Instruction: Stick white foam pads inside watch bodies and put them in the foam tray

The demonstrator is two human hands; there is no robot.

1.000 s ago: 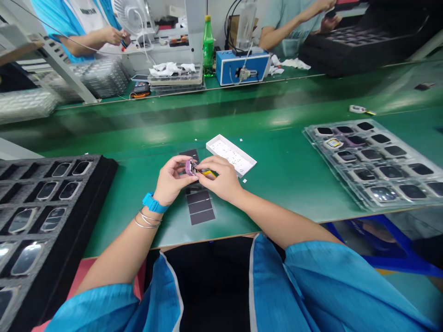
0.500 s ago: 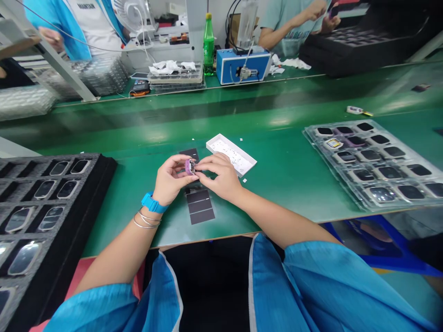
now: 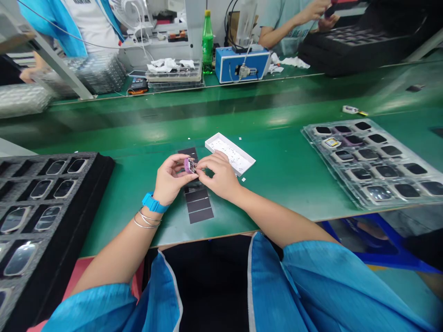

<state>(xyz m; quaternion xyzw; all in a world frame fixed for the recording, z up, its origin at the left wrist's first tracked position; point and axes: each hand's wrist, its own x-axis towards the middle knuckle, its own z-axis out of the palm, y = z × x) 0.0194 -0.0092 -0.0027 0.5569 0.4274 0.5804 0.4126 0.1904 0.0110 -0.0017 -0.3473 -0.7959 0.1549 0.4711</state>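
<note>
Left grip [image 3: 168, 179], curled, held one purple case [image 3: 187, 166].
Right grip [image 3: 220, 175] bent toward it, closure unclear; one white tray [image 3: 245, 162] lay right.

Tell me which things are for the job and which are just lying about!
Seem part of the job:
purple case, held in left hand, right hand at it
white box of bits
clear tray
foam tray

Probably just lying about:
green bottle
fan
crumpled white scraps

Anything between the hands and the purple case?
Nothing visible: the left hand holds the purple case, and the right hand is at its open side, though exact contact there is too small to tell.
</note>
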